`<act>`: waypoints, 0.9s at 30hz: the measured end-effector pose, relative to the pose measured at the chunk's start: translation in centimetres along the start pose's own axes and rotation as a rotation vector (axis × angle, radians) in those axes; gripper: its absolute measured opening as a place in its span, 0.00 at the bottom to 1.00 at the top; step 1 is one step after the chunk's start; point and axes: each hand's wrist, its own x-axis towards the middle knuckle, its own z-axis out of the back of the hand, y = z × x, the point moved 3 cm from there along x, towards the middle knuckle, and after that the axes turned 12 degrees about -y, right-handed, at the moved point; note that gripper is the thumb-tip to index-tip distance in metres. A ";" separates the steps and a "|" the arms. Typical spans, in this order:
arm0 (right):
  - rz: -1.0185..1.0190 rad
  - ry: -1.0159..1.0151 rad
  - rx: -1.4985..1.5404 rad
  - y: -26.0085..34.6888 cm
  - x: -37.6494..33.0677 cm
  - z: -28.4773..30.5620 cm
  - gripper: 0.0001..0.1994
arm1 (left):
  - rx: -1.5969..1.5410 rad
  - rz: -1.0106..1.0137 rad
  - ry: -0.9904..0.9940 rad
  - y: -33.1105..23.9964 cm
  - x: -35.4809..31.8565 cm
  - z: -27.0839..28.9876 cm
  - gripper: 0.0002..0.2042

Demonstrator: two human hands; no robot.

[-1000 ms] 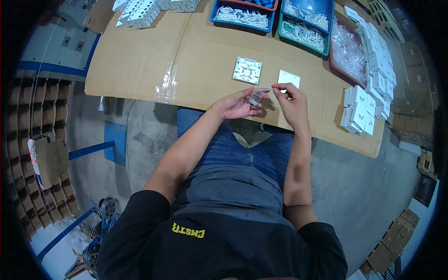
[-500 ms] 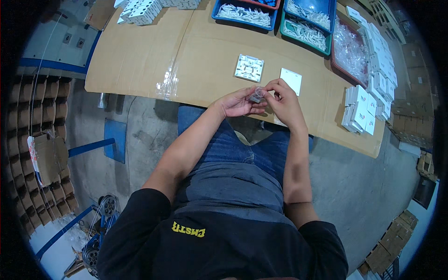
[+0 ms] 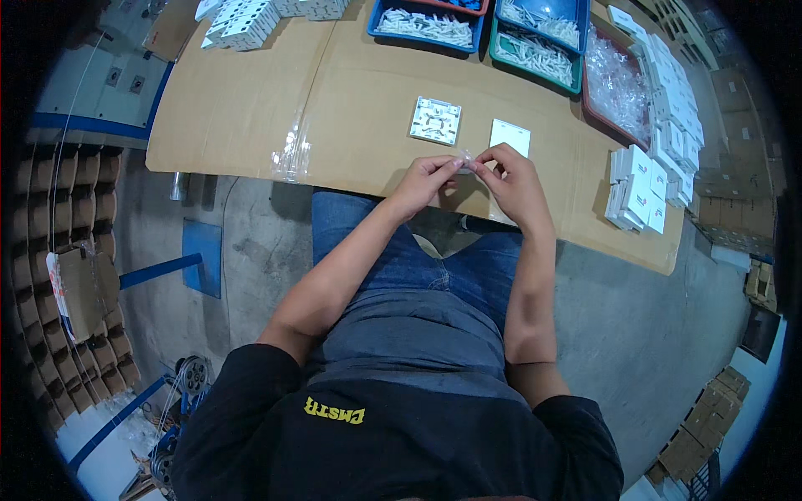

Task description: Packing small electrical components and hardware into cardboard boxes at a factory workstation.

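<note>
Small clear plastic piece sits pinched between both sets of fingertips at the near table edge. In the head view, the left hand and right hand have drawn closer since a second ago, both grasping it, just below the white square plate and blank white plate.

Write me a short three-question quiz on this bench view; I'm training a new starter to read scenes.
1. True or false: both hands pinch one small clear piece.
2. Which lies nearer the right hand: A) the plain white plate, B) the blue tray?
3. What covers the table?

Key: 1. True: left hand and right hand meet on the small clear piece. 2. A. 3. Brown cardboard.
</note>
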 end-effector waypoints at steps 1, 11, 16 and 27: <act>-0.001 0.000 0.001 -0.1 -0.1 0.2 0.10 | 0.043 -0.154 -0.029 -0.3 -0.3 -0.1 0.15; -0.189 0.029 0.397 -0.7 -0.3 -0.1 0.08 | -0.036 -0.320 -0.135 -1.5 -2.0 -0.1 0.08; -0.211 -0.012 0.531 -1.4 -0.3 -0.7 0.14 | -0.054 -0.354 -0.196 -2.6 -2.9 -0.8 0.08; -0.364 0.046 0.508 -1.4 -0.4 -1.6 0.09 | -0.078 -0.339 -0.238 -3.2 -3.3 -0.8 0.07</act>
